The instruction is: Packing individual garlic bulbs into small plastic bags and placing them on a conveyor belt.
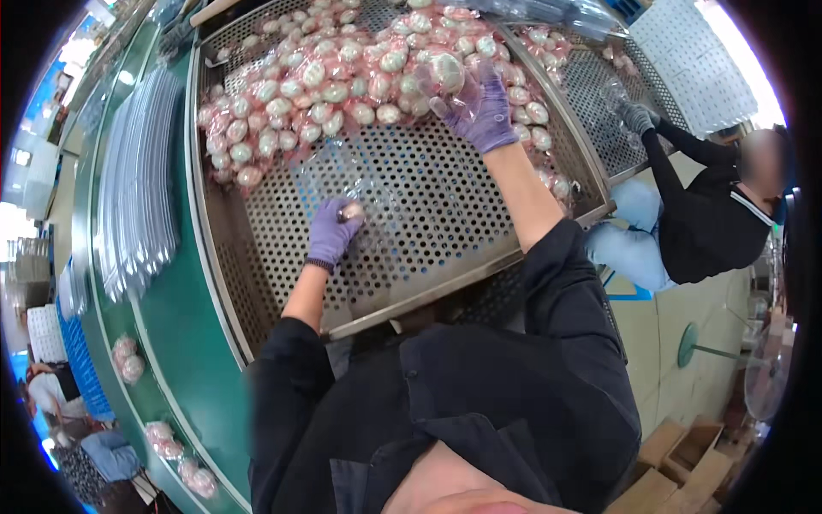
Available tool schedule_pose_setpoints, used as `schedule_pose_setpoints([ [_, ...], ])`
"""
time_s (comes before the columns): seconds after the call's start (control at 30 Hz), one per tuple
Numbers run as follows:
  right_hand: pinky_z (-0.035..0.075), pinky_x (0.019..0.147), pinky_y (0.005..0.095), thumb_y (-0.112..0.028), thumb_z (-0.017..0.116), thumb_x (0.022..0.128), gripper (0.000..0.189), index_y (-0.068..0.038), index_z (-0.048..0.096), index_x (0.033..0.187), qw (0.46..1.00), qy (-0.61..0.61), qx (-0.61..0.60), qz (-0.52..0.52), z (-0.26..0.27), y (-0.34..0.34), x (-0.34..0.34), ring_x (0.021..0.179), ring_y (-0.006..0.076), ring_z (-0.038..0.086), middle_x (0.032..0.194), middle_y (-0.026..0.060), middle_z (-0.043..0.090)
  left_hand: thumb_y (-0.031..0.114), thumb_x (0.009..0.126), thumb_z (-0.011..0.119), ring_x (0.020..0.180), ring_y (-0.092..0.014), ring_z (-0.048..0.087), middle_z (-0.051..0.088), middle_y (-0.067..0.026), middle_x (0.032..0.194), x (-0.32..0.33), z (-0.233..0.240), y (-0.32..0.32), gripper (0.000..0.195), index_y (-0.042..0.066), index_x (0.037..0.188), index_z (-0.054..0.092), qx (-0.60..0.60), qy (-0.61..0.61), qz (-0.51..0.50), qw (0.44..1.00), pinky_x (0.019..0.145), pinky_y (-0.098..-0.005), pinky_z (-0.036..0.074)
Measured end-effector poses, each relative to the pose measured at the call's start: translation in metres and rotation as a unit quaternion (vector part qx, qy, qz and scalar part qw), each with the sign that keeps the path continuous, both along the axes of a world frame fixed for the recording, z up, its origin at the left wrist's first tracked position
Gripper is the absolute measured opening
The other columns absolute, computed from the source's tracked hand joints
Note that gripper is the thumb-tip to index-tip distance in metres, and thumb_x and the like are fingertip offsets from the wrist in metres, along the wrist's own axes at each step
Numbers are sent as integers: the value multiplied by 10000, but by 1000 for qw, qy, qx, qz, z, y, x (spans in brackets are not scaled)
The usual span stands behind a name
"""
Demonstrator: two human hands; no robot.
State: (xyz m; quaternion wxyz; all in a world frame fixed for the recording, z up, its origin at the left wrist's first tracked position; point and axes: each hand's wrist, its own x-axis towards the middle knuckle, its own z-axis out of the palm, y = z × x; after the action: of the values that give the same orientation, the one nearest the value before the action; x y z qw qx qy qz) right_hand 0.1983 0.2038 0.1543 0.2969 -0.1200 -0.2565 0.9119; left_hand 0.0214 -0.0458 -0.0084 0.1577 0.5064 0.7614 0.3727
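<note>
Many egg-shaped items in clear and red plastic wrappers [279, 106] are heaped at the far side of a perforated metal tray [411, 250]. Over the heap's near edge, my right hand [478, 106], in a purple glove, holds one wrapped egg-shaped item [447, 72] in its fingers. My left hand [334, 231], also gloved in purple, is low over the tray's left part. Its fingers close on a small pale item [352, 212], mostly hidden by the hand. Clear plastic packaging [369, 193] lies on the perforated bottom just beyond and beside that hand.
Stacked clear plastic trays [141, 173] lie on a green conveyor [186, 334] at the left, where wrapped items [168, 440] also sit. A co-worker [713, 199] in grey gloves works at another perforated tray [594, 109] on the right. Cardboard boxes [690, 450] stand lower right.
</note>
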Motion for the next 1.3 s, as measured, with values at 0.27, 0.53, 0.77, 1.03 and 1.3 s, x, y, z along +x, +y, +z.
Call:
schedule_pose_setpoints([
  [0.27, 447, 847, 541, -498, 496, 807, 616, -138, 380, 1293, 971, 194, -73, 116, -24, -48, 19, 1161, 353, 419, 1303, 134, 402, 241, 645, 712, 855, -291, 548, 576, -139, 897, 13, 12, 0, 337, 98, 932, 609, -89, 14, 23, 996, 762, -347, 455],
  [0.53, 420, 883, 528, -522, 431, 833, 620, -104, 377, 1288, 962, 222, -73, 139, -9, -68, 34, 1133, 369, 441, 1273, 172, 416, 141, 643, 747, 757, -150, 575, 612, -89, 861, 8, -11, 6, 386, 24, 982, 605, -58, 18, 44, 997, 711, -258, 471],
  [0.77, 507, 802, 400, -294, 546, 844, 468, -68, 416, 1232, 992, 74, 72, 78, -44, -94, 53, 912, 265, 567, 1074, 106, 524, 286, 707, 691, 1128, -357, 387, 325, -241, 1258, 61, 76, -25, 825, -15, 1315, 222, -44, 179, 109, 977, 947, -407, 358],
  [1.03, 213, 1056, 319, -271, 583, 749, 767, -9, 193, 1356, 721, -76, 658, 203, -17, -246, 35, 1289, 267, 268, 1372, 203, 279, 172, 784, 629, 988, -154, 519, 502, -63, 1135, 121, 127, -138, 589, 71, 1286, 338, 238, -552, 122, 790, 835, -279, 435],
  [1.3, 392, 934, 348, -135, 604, 766, 481, -48, 459, 1216, 572, -261, 778, -1, -61, -190, 46, 1099, 306, 480, 1196, 154, 494, 309, 790, 603, 678, -133, 578, 603, -70, 979, 175, 27, -359, 451, 108, 1171, 468, -30, -579, 476, 661, 517, -248, 462],
])
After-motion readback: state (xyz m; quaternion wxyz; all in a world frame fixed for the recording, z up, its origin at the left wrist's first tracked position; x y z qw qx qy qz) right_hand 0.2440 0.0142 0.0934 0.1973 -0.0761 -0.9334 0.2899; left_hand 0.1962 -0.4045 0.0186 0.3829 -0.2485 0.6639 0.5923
